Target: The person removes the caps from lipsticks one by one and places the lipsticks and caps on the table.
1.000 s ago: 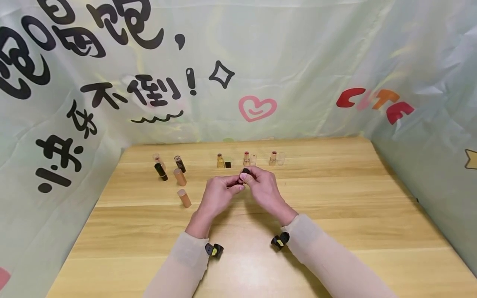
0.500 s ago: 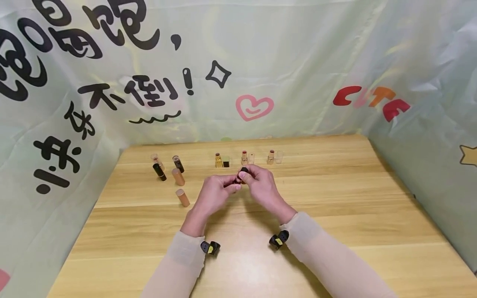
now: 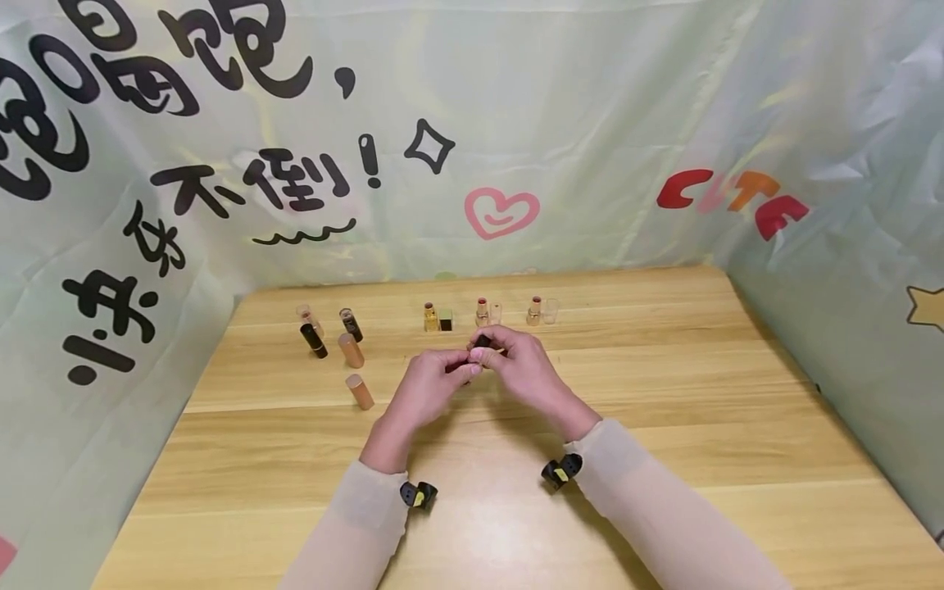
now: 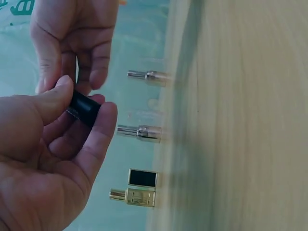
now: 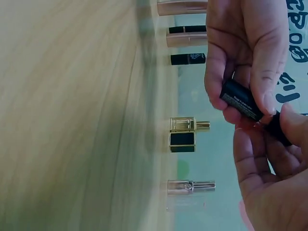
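Both hands meet over the middle of the table, around a black lipstick (image 5: 240, 99). My left hand (image 3: 428, 385) pinches the part with small white lettering between thumb and fingers; in the left wrist view its black tube (image 4: 84, 108) shows between the fingertips. My right hand (image 3: 525, 370) grips the other black part (image 5: 278, 131), with thumb and fingers curled round it. A small reddish, shiny bit shows at the join between the two parts in the right wrist view. Fingers hide much of the lipstick in the head view.
Behind the hands stand a gold lipstick (image 3: 430, 318) beside its dark cap (image 3: 446, 320), and two lipsticks with bullets showing (image 3: 482, 313), clear caps beside them. At the left are a black tube (image 3: 313, 341), a black lipstick (image 3: 351, 325), a clear-topped pink one (image 3: 306, 317) and rose-coloured tubes (image 3: 360, 393).
The hands stay together on the lipstick while the fingers shift slightly around it. My right wrist has moved a little to the right. The standing lipsticks have not moved.
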Demonstrator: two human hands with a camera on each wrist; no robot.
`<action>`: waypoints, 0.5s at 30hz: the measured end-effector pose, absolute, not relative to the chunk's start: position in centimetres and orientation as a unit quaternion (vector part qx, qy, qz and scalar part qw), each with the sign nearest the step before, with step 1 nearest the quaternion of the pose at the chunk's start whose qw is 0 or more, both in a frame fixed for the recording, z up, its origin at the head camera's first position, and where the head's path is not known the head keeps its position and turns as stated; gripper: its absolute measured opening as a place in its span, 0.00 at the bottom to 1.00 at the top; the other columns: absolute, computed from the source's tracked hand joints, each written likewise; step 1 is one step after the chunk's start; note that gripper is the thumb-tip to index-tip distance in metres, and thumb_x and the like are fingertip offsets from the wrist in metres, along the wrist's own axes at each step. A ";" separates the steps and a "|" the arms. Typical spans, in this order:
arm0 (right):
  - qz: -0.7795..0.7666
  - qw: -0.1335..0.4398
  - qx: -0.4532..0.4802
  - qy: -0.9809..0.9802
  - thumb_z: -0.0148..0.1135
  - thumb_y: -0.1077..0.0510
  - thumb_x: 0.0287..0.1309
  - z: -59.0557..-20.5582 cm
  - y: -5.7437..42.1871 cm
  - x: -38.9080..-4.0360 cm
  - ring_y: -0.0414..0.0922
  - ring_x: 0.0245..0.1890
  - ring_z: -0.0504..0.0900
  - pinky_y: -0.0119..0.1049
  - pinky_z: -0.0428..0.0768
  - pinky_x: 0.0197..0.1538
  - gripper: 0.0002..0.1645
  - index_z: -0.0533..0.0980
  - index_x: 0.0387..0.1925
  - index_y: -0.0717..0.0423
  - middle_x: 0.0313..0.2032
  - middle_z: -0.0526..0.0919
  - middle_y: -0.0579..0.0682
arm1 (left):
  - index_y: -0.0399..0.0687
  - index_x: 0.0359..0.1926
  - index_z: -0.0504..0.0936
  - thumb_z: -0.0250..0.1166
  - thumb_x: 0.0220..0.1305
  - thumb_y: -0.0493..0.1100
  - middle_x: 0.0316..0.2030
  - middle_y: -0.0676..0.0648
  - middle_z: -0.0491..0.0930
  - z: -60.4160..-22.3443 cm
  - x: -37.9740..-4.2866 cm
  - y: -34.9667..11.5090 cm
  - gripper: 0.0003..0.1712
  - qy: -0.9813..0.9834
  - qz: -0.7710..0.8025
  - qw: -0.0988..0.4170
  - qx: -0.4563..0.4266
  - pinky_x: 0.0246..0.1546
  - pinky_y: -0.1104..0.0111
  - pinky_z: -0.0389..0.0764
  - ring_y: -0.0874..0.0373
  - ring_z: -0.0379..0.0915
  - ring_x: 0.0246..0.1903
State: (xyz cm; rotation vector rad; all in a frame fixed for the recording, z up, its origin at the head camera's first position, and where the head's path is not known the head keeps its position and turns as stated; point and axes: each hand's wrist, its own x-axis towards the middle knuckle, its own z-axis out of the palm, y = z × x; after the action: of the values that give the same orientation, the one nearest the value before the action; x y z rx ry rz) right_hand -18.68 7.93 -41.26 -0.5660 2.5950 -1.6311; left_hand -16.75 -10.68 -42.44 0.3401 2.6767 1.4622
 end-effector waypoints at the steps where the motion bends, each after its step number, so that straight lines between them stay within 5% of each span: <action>1: -0.528 0.014 -0.182 0.829 0.66 0.56 0.72 -41.2 8.0 -18.6 0.44 0.42 0.85 0.40 0.84 0.47 0.08 0.84 0.48 0.52 0.41 0.89 0.48 | 0.52 0.54 0.91 0.66 0.76 0.50 0.41 0.48 0.91 -42.4 -16.8 -10.7 0.14 0.872 0.474 0.035 0.113 0.43 0.61 0.84 0.61 0.83 0.39; 7: -0.554 0.010 -0.172 0.815 0.64 0.57 0.73 -41.1 8.1 -18.5 0.44 0.42 0.89 0.42 0.87 0.49 0.07 0.84 0.46 0.54 0.39 0.91 0.49 | 0.52 0.51 0.92 0.65 0.76 0.48 0.40 0.45 0.91 -42.8 -16.8 -10.6 0.12 0.865 0.484 0.023 0.131 0.41 0.62 0.85 0.61 0.83 0.36; 15: -0.534 0.005 -0.186 0.825 0.66 0.55 0.71 -40.3 8.1 -18.8 0.45 0.41 0.88 0.44 0.88 0.47 0.07 0.85 0.46 0.52 0.40 0.90 0.46 | 0.53 0.56 0.90 0.67 0.75 0.48 0.46 0.52 0.91 -42.8 -16.8 -10.9 0.14 0.854 0.508 0.030 0.109 0.48 0.60 0.87 0.60 0.87 0.43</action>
State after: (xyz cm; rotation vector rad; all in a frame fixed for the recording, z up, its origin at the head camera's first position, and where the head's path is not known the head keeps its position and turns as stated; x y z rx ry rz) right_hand -18.77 8.08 -40.32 -0.5811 2.5833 -1.6723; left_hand -16.82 -10.89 -42.75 0.3366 2.6327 1.5664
